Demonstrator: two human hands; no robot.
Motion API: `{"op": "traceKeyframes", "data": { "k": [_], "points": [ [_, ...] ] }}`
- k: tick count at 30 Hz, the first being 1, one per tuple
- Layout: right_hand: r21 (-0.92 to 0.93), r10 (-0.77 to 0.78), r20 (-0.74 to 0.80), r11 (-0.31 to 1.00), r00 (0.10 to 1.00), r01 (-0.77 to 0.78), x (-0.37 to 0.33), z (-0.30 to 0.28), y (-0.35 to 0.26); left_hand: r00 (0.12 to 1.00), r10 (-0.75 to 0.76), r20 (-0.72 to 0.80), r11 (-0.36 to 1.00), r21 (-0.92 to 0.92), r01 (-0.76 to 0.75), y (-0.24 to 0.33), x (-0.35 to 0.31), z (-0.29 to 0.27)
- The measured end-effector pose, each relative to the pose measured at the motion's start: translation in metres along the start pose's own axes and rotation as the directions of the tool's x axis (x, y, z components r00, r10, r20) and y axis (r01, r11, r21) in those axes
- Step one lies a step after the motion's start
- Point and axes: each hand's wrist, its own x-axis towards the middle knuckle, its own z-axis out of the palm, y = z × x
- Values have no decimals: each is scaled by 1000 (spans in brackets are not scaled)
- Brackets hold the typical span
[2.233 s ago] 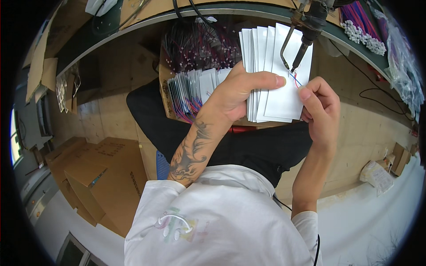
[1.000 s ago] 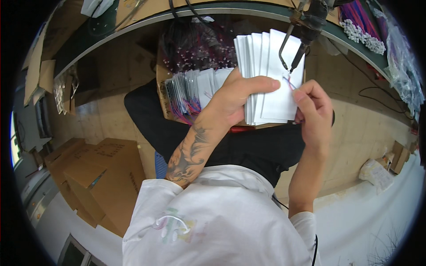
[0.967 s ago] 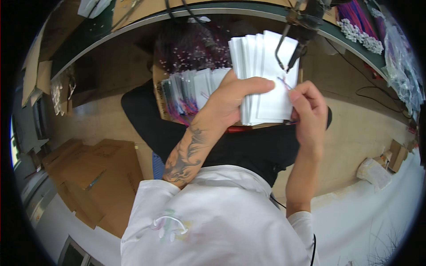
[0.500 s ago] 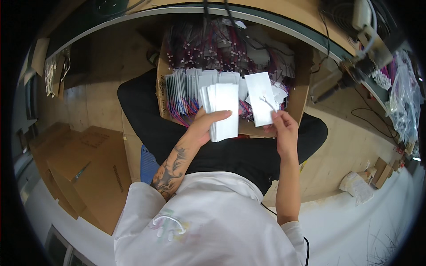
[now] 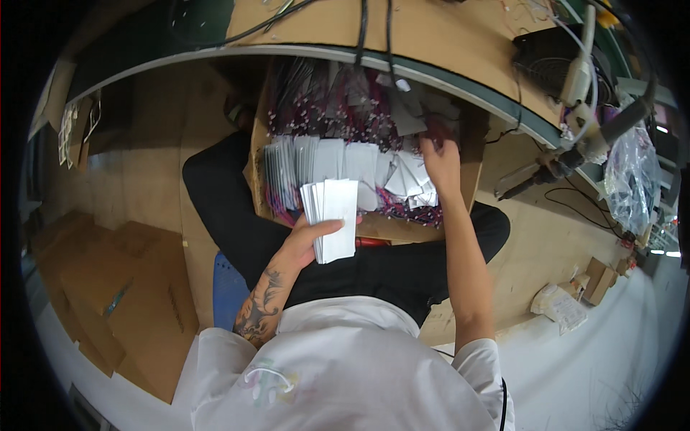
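A stack of thin white rectangular panels (image 5: 339,219) is held upright over my lap, its edges slightly fanned. My left hand (image 5: 305,241) is closed round the stack's lower part, thumb across the front. Beyond it stands an open cardboard box (image 5: 255,172) full of similar panels (image 5: 316,159) with red, blue and purple wires ending in small white connectors (image 5: 352,118). My right hand (image 5: 442,159) reaches into the box's right side, above some loosely piled panels (image 5: 408,176). Its fingertips are in shadow among wires, so whether they grip anything is hidden.
A workbench edge (image 5: 302,49) overhangs the box's far side, with black cables (image 5: 363,32) hanging down. At right a jointed metal arm (image 5: 568,161) juts out beside a clear plastic bag (image 5: 632,176). Folded cardboard (image 5: 136,294) lies at left; a blue plastic piece (image 5: 230,287) is beside my leg.
My right hand has moved forward into the box; the single panel it held is no longer visible in it. The left hand has drawn the stack nearer my body. The view has shifted.
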Motion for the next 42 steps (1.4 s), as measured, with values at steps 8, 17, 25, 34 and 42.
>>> {"op": "traceKeyframes", "data": {
  "k": [8,17,25,34,42],
  "points": [
    [153,190,123,966,974,-207,-23,-50,27,997,-48,56,999,16,47,-6,5,6],
    [-174,-88,-153,983,984,61,24,55,69,997,-41,66,998,57,37,-16,1,7],
    [320,142,-188,944,972,-76,42,79,81,993,-94,75,993,78,88,-12,5,9],
    [588,271,-106,793,957,-159,-7,-82,2,998,-28,60,998,59,25,-9,3,7],
    [373,125,-531,923,838,98,19,-210,-40,998,31,46,996,83,-35,-17,9,12]
  ]
}}
